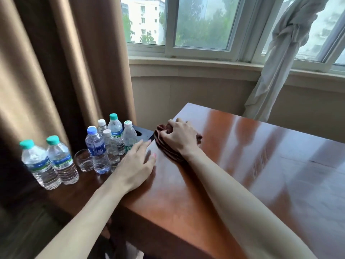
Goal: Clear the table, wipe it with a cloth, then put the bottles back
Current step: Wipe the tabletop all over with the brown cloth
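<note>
**Cloth at the surface's far-left corner as bottles wait on the lower ledge**

A person's right hand [179, 136] bunches a dark brown cloth [168, 148] against the glossy wooden surface [242, 165], fingers [166, 136] curled into the fabric and gripping it near the far-left corner. The left hand [137, 163] lies flat just beside it at about 8 o'clock from the cloth, fingers straight and relaxed, resting on the left edge and holding nothing.

The bottles [97, 146] stand upright on a lower, darker ledge [74, 191], off the wiped top, at roughly 9 o'clock from the left hand. Five cluster near its fingertips; two green-capped bottles [50, 163] stand farther out at the same bearing. Two small glasses [85, 160] sit among them, and a dark box [143, 134] lies behind the cluster.

Judging by the bare top, clearing looks done and wiping is in hand. The left hand is plainly the nearer to the bottles; the cloth's folds run from 7 to 1 o'clock along the left edge, with the unwiped span stretching away toward 3 o'clock.
</note>
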The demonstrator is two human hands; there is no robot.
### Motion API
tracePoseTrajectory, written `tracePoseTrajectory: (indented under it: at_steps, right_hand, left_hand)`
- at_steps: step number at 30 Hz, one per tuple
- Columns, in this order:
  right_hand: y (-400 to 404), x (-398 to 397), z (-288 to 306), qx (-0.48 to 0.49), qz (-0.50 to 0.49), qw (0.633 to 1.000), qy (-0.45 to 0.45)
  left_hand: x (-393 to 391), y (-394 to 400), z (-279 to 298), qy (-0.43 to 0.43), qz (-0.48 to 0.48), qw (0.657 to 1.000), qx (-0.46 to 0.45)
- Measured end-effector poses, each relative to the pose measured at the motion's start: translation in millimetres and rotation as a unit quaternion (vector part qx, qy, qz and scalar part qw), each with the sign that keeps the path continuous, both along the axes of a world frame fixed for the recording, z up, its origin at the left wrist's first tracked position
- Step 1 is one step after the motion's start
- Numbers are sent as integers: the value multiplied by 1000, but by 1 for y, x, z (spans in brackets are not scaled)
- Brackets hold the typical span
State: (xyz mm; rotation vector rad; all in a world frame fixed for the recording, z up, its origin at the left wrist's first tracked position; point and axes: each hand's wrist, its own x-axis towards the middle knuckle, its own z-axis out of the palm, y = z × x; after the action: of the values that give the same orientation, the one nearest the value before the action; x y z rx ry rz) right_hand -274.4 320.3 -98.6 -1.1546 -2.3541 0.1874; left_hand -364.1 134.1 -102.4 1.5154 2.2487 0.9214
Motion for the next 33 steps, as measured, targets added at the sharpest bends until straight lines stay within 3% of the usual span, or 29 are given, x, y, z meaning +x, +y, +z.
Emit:
tracePoseTrajectory:
  at_steps: [3,10,16,21,27,30,33]
  right_hand:
    - [-73,12,-2,10,67,998,7]
    - [-192,100,3,12,184,983,14]
    - [-146,149,17,-18,-29,999,23]
    - [-209,193,7,-1,45,999,27]
    - [-164,281,11,5,-117,993,16]
    - [-202,296,-1,33,-101,994,21]
    - [-206,304,3,-1,-75,997,26]
  left_hand:
    - [-6,-12,7,-13,32,996,79]
    - [0,-71,18,86,-4,990,111]
    - [24,-106,-5,184,-40,980,63]
    - [76,-88,5,176,-73,979,69]
    - [144,-52,-6,163,-150,974,45]
    - [151,-52,-9,185,-140,971,50]
    - [149,-51,-8,183,-141,972,51]
